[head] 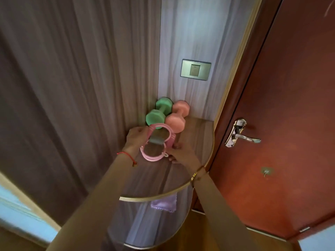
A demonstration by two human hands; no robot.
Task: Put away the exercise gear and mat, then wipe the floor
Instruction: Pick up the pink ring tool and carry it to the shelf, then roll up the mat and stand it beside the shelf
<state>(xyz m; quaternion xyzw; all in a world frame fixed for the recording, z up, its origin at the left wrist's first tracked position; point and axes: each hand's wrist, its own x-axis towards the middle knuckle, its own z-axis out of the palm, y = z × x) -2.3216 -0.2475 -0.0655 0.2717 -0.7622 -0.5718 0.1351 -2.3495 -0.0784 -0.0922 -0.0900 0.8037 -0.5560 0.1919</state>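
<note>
Two arms reach over a round shelf (195,156). Left hand (136,137) and right hand (181,153) each pinch a side of the pink rope (155,142), coiled into loops just above the shelf. It looks light and floppy, so holding both sides keeps it bundled. Green dumbbell (159,111) and pink dumbbell (178,115) sit behind, likely heavy. A purple cloth (164,203) hangs below.

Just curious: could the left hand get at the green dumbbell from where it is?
Probably yes. The left hand is just in front of the green dumbbell, nothing between, but its fingers are holding the pink rope.
</note>
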